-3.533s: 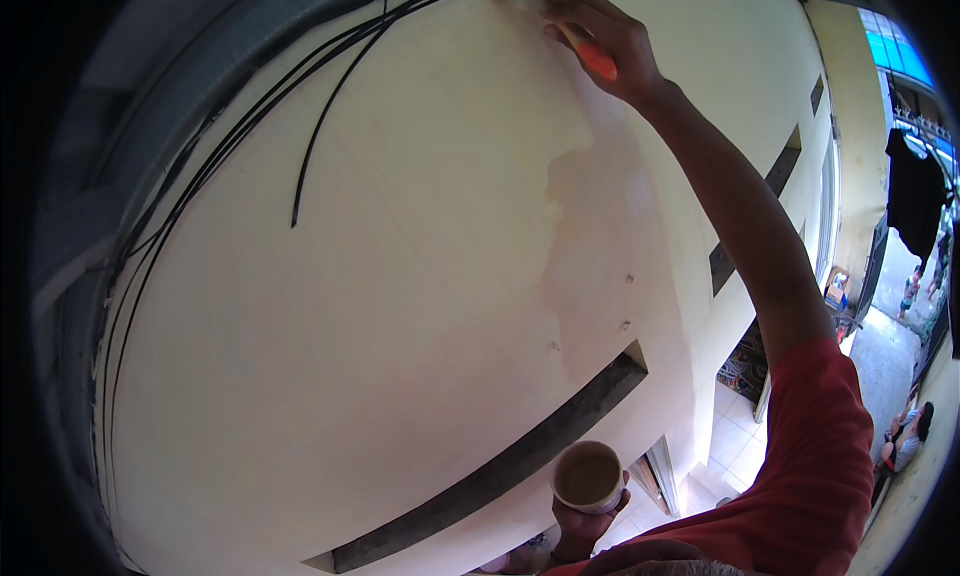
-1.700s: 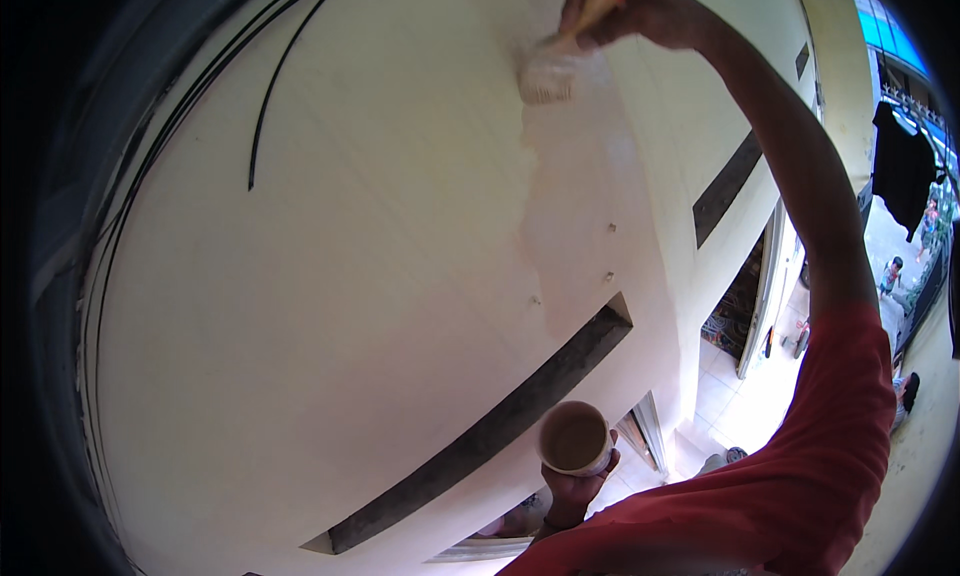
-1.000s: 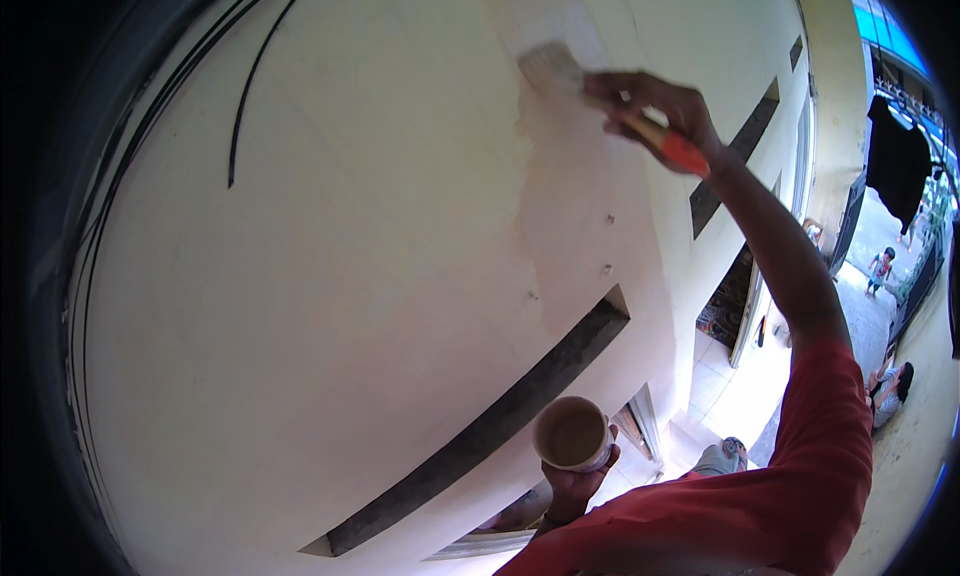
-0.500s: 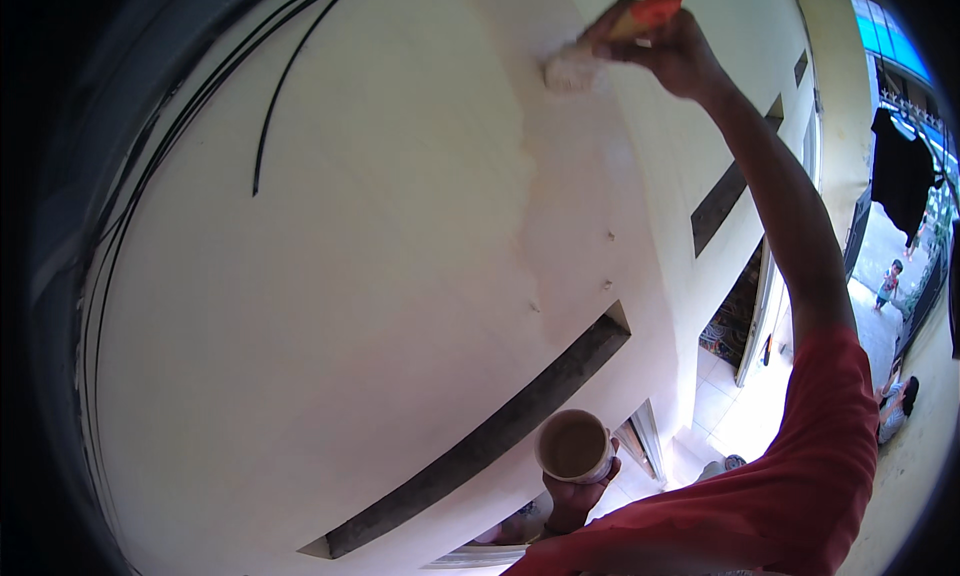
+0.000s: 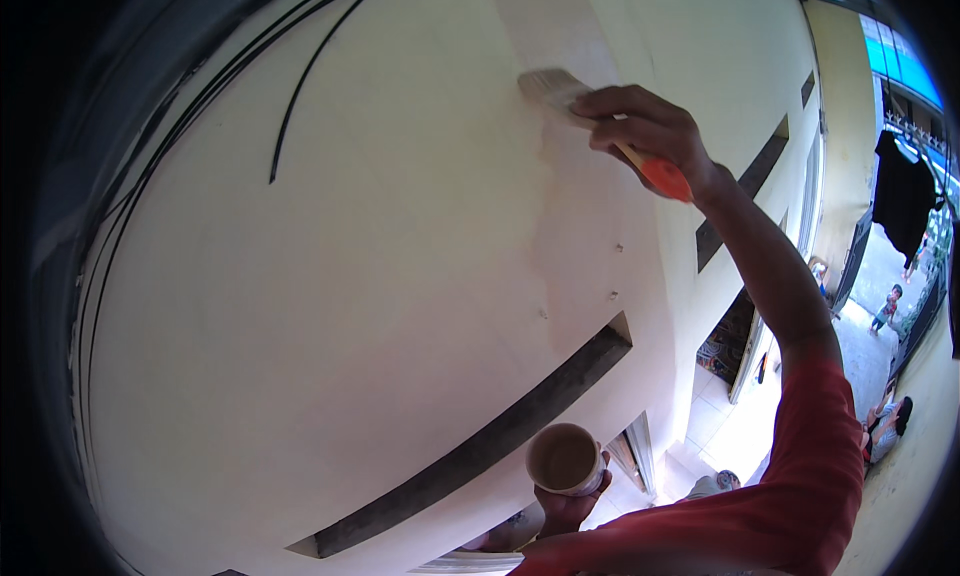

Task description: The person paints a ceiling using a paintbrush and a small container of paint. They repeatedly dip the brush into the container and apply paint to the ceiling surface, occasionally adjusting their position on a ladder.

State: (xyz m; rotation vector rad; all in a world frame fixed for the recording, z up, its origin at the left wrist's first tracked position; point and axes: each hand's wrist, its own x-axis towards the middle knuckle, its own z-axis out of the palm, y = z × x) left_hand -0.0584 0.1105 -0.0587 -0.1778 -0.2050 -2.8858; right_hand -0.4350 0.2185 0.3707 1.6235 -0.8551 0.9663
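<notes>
A red sleeve (image 5: 805,446) crosses the lower right, closest to the camera. Near the bottom edge, the left hand (image 5: 566,509) cradles a pale cup (image 5: 562,436) from below, its fingers wrapped partway up the side. The cup's round mouth faces the camera, showing a beige-brown interior.

Higher up, the right hand (image 5: 652,134) grasps a wide, flat paintbrush (image 5: 552,88) with an orange-ended handle. Its slightly blurred bristles point up and left, at the left edge of a darker, damp-looking band (image 5: 585,201) on the cream wall (image 5: 380,276).

Lower on that wall runs a long, dark recess (image 5: 480,456), just above the cup in view; a second recess (image 5: 745,191) lies behind the right forearm. A loose black cable (image 5: 273,171) hangs at upper left.

Farther off, pale floor tiles (image 5: 705,401) show by a doorway. A black T-shirt (image 5: 903,196) hangs at far right, above a seated person (image 5: 885,436) and a small standing person (image 5: 887,308).
</notes>
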